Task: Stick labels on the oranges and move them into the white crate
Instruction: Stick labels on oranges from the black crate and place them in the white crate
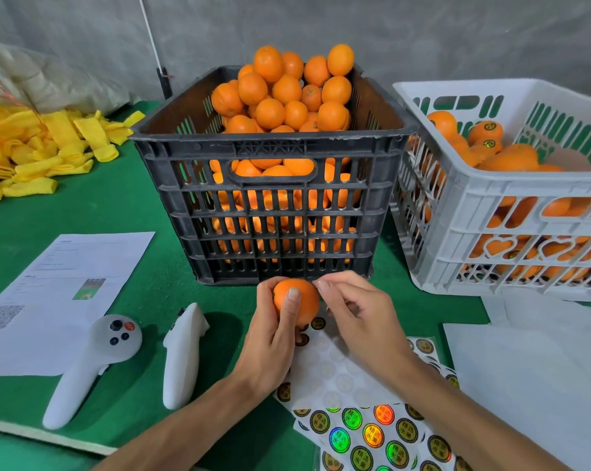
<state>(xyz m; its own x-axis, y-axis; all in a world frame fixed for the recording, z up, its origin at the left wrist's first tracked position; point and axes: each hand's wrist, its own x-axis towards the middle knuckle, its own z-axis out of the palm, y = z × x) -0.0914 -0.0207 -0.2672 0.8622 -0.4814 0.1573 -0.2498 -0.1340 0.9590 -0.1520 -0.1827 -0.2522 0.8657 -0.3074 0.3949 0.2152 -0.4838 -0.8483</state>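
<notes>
My left hand (273,338) grips one orange (303,302) just in front of the black crate (267,205), which is heaped with oranges. My right hand (352,314) is beside that orange, fingertips touching its right side; whether a label sits under them is hidden. Sticker sheets (365,433) with round holographic labels lie under and in front of my hands. The white crate (511,212) stands to the right and holds several oranges, some with labels on top.
Two white controllers (93,362) lie on the green table at the left, next to a printed paper sheet (59,294). A pile of yellow foam nets (32,151) fills the far left. White sheets (539,375) lie at the right front.
</notes>
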